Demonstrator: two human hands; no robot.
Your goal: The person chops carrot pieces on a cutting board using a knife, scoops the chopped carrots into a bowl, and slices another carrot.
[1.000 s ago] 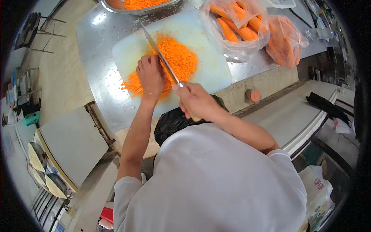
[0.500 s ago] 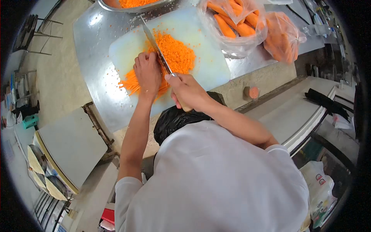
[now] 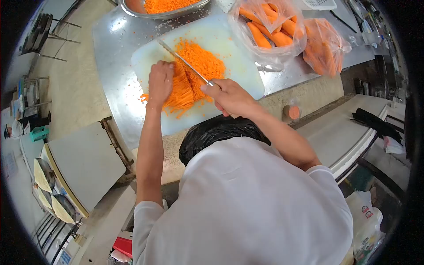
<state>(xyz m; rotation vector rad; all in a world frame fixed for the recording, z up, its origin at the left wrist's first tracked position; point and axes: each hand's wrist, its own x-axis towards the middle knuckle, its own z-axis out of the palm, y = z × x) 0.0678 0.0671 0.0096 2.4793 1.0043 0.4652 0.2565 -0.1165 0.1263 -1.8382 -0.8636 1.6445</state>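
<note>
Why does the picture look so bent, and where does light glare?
Head view: dark rounded borders and bowed edges suggest a very wide lens; head view again: white glare on the table, left of the bowl and board; same head view: clutter at upper right looks smeared.

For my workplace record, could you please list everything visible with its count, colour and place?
Shiny metal table: 1, silver, upper centre
Flat plastic cutting board: 1, whitish, on table
Finely chopped carrot heap: 1, orange, on board
Thin carrot strips: uncounted, orange, left of heap
Long metal-bladed knife: 1, silver, over board
Rounded metal bowl: 1, silver, top edge
Clear plastic carrot bags: 2, orange-filled, table's right side
Crinkled plastic item: 1, black, below board
Background items: uncounted, mixed colours, edges, too small to name
Short-sleeved shirt: 1, white, lower centre
Left hand: 1, bare, beside strips
Right hand: 1, bare, gripping knife
</note>
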